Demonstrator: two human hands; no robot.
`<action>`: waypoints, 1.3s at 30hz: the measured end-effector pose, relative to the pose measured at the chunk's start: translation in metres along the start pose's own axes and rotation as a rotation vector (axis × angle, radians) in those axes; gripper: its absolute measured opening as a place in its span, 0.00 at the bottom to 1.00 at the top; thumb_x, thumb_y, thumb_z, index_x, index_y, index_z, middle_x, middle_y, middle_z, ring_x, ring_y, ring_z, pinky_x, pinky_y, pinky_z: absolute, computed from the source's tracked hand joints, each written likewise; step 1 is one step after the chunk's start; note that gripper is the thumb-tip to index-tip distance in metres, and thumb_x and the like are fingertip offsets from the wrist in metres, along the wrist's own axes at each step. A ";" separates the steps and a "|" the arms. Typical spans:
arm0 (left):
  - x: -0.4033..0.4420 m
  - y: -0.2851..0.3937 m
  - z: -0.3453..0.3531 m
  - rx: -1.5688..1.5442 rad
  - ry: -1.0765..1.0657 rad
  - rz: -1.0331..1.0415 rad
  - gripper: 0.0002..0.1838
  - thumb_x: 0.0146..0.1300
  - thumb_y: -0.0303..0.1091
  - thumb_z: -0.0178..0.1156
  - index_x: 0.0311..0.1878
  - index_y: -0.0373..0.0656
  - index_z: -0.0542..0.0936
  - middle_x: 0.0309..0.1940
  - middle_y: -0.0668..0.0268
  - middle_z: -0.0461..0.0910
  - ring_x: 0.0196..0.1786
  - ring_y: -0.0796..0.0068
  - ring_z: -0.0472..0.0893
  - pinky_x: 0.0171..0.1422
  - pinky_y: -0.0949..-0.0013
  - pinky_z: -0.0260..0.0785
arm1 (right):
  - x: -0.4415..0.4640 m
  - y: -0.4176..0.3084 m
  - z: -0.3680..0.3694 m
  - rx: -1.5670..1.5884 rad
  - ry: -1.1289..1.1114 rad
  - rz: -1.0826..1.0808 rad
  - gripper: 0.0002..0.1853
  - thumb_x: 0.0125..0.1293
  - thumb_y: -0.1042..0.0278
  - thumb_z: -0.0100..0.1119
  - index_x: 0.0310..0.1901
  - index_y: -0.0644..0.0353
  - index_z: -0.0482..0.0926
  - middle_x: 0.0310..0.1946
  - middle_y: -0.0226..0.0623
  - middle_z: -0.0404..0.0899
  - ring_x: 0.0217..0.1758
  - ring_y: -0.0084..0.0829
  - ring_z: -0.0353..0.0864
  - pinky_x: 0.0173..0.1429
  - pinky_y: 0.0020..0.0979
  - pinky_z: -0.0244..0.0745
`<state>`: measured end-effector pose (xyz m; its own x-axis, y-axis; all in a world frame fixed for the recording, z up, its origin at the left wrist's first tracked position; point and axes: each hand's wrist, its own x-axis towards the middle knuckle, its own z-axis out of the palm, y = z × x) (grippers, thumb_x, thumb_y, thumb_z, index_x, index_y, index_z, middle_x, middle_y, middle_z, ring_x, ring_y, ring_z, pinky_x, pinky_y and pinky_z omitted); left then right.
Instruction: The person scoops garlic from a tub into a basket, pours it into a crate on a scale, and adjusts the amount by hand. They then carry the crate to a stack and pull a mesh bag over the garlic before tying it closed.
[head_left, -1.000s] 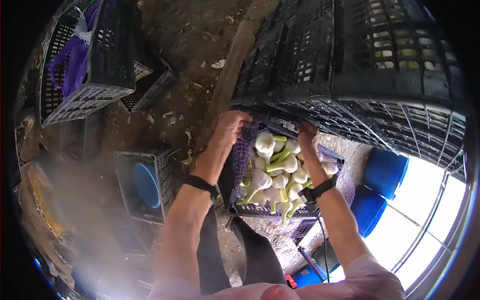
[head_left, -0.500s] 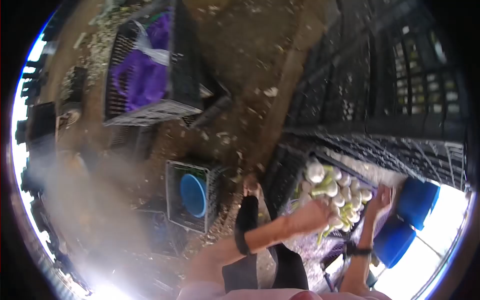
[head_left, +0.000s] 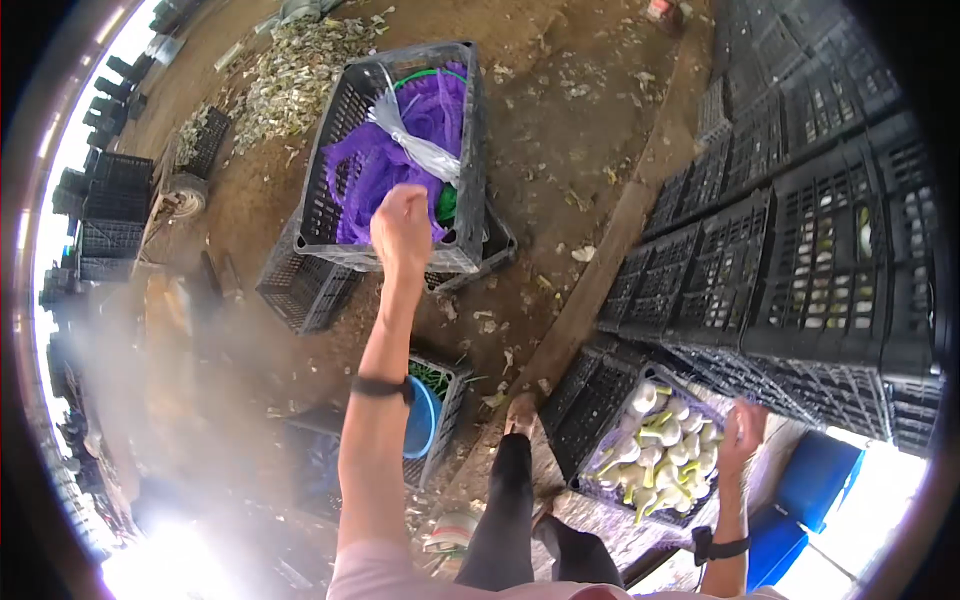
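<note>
My left hand (head_left: 402, 228) is over the near rim of a raised black crate (head_left: 465, 130), beside purple mesh netting (head_left: 362, 180) and a bundle of white ties (head_left: 420, 145). Its fingers are bent away from view, and whether they hold anything is hidden. At the lower right, my right hand (head_left: 742, 435) is by the right edge of a net-lined crate (head_left: 590, 482), its fingers apart and nothing seen in them. White garlic bulbs (head_left: 680, 450) with green stems fill that crate.
Stacked black crates (head_left: 720, 265) line the right side. Below my left forearm, a crate holds a blue bowl (head_left: 423, 420). Blue containers (head_left: 820, 480) stand at the lower right. Trimmings (head_left: 290, 85) lie heaped on the floor, and more crates (head_left: 120, 200) stand far left.
My left hand has left the garlic crate and moved up and left to the crate of purple netting. My right hand stays beside the garlic. The view has swung left.
</note>
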<state>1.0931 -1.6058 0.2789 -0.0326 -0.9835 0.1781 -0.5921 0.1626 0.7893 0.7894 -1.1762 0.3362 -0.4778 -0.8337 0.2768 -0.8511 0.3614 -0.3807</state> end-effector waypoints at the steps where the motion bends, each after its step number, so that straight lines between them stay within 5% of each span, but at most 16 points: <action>1: 0.023 -0.015 0.013 -0.295 -0.106 -0.261 0.07 0.55 0.30 0.60 0.37 0.41 0.81 0.30 0.65 0.78 0.30 0.78 0.76 0.31 0.73 0.68 | -0.004 -0.006 0.001 0.017 -0.035 0.029 0.07 0.58 0.78 0.52 0.37 0.68 0.77 0.29 0.44 0.72 0.35 0.40 0.70 0.41 0.37 0.65; 2: 0.038 -0.023 0.022 -0.310 -0.099 -0.261 0.07 0.55 0.30 0.60 0.37 0.41 0.81 0.30 0.65 0.78 0.30 0.78 0.76 0.31 0.73 0.68 | -0.011 -0.010 0.000 0.008 -0.066 0.006 0.07 0.59 0.77 0.49 0.37 0.68 0.76 0.26 0.42 0.71 0.31 0.41 0.68 0.37 0.39 0.63; 4: 0.056 -0.035 0.041 -0.721 -0.235 -0.812 0.11 0.55 0.35 0.61 0.41 0.44 0.80 0.31 0.67 0.75 0.30 0.74 0.75 0.29 0.70 0.69 | -0.025 -0.022 -0.008 0.013 -0.101 -0.004 0.04 0.58 0.77 0.51 0.32 0.67 0.75 0.27 0.42 0.72 0.32 0.41 0.69 0.39 0.38 0.63; 5: 0.061 -0.049 0.051 -0.752 -0.307 -0.901 0.16 0.55 0.38 0.61 0.46 0.45 0.78 0.33 0.69 0.69 0.33 0.73 0.72 0.34 0.65 0.71 | -0.026 -0.032 -0.014 -0.011 -0.122 -0.019 0.04 0.57 0.77 0.51 0.32 0.67 0.75 0.26 0.43 0.72 0.32 0.43 0.69 0.39 0.39 0.63; 10: 0.069 -0.033 0.073 -0.592 -0.268 -0.961 0.18 0.56 0.36 0.60 0.52 0.49 0.77 0.50 0.64 0.70 0.47 0.64 0.70 0.48 0.54 0.68 | -0.047 -0.032 -0.060 -0.087 -0.269 0.163 0.04 0.58 0.76 0.52 0.34 0.65 0.75 0.27 0.43 0.73 0.33 0.43 0.70 0.39 0.40 0.65; 14: 0.077 -0.056 0.091 -0.459 -0.263 -0.973 0.10 0.56 0.34 0.59 0.38 0.38 0.78 0.35 0.63 0.76 0.34 0.69 0.75 0.39 0.58 0.71 | -0.059 -0.018 -0.074 -0.149 -0.287 0.357 0.05 0.58 0.74 0.52 0.34 0.64 0.76 0.28 0.44 0.73 0.34 0.43 0.71 0.40 0.40 0.66; 17: 0.070 -0.069 0.088 -0.647 -0.076 -0.885 0.06 0.55 0.28 0.58 0.26 0.35 0.77 0.19 0.64 0.76 0.19 0.73 0.74 0.21 0.72 0.69 | -0.062 -0.018 -0.065 -0.128 -0.283 0.397 0.05 0.58 0.74 0.52 0.34 0.64 0.76 0.28 0.43 0.73 0.34 0.42 0.70 0.40 0.39 0.66; 28: 0.028 -0.033 -0.027 -0.997 -0.112 -0.836 0.08 0.57 0.28 0.56 0.32 0.31 0.77 0.26 0.57 0.79 0.25 0.69 0.77 0.27 0.71 0.70 | -0.020 -0.058 0.017 0.205 -0.291 0.129 0.07 0.56 0.79 0.52 0.37 0.64 0.77 0.26 0.43 0.74 0.30 0.42 0.71 0.36 0.38 0.65; 30: -0.004 -0.006 -0.047 -0.960 -0.151 -0.722 0.08 0.58 0.28 0.54 0.31 0.31 0.77 0.26 0.57 0.79 0.25 0.70 0.76 0.27 0.72 0.69 | -0.002 -0.068 0.032 0.314 -0.456 0.318 0.10 0.58 0.75 0.55 0.42 0.64 0.78 0.30 0.41 0.78 0.35 0.37 0.76 0.41 0.34 0.70; 32: -0.043 0.030 -0.060 -0.845 -0.242 -0.546 0.09 0.57 0.27 0.51 0.31 0.31 0.77 0.26 0.57 0.78 0.24 0.74 0.75 0.27 0.74 0.67 | 0.031 -0.101 0.066 0.846 -0.521 0.777 0.15 0.61 0.67 0.57 0.48 0.63 0.78 0.39 0.39 0.80 0.45 0.31 0.79 0.49 0.30 0.72; 33: -0.068 0.050 -0.063 -0.763 -0.295 -0.491 0.08 0.57 0.26 0.50 0.31 0.31 0.77 0.26 0.58 0.78 0.24 0.76 0.74 0.26 0.75 0.66 | 0.061 -0.122 0.070 0.968 -0.676 0.842 0.23 0.63 0.57 0.56 0.54 0.66 0.73 0.46 0.39 0.79 0.52 0.29 0.77 0.56 0.30 0.70; 35: -0.127 0.078 -0.060 -0.800 -0.403 -0.390 0.07 0.57 0.23 0.51 0.31 0.31 0.77 0.29 0.60 0.79 0.26 0.79 0.73 0.28 0.78 0.64 | 0.086 -0.147 0.107 1.322 -0.857 0.853 0.34 0.66 0.47 0.47 0.63 0.69 0.58 0.53 0.52 0.72 0.56 0.43 0.74 0.57 0.41 0.70; 37: -0.189 0.106 -0.055 -0.713 -0.570 -0.437 0.03 0.57 0.20 0.54 0.33 0.33 0.78 0.29 0.64 0.78 0.30 0.81 0.74 0.31 0.79 0.64 | 0.097 -0.162 0.137 1.681 -0.925 1.063 0.36 0.65 0.47 0.50 0.63 0.69 0.55 0.57 0.56 0.66 0.60 0.48 0.69 0.58 0.47 0.68; 38: -0.220 0.113 -0.053 -0.616 -0.676 -0.402 0.03 0.59 0.20 0.54 0.33 0.33 0.78 0.28 0.66 0.77 0.31 0.83 0.74 0.32 0.80 0.63 | 0.101 -0.173 0.138 1.775 -0.834 1.193 0.27 0.66 0.53 0.51 0.57 0.68 0.64 0.50 0.54 0.73 0.46 0.40 0.77 0.48 0.42 0.73; 39: -0.251 0.114 -0.051 -0.599 -0.763 -0.375 0.04 0.60 0.22 0.54 0.34 0.34 0.78 0.28 0.68 0.77 0.31 0.83 0.73 0.34 0.80 0.63 | 0.094 -0.164 0.147 1.920 -0.797 1.151 0.22 0.67 0.56 0.50 0.53 0.67 0.67 0.41 0.49 0.75 0.35 0.33 0.74 0.38 0.35 0.70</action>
<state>1.0751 -1.3368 0.3540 -0.5533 -0.7341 -0.3936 -0.1794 -0.3565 0.9169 0.9161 -1.3749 0.2950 0.1156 -0.7613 -0.6380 0.8933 0.3606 -0.2684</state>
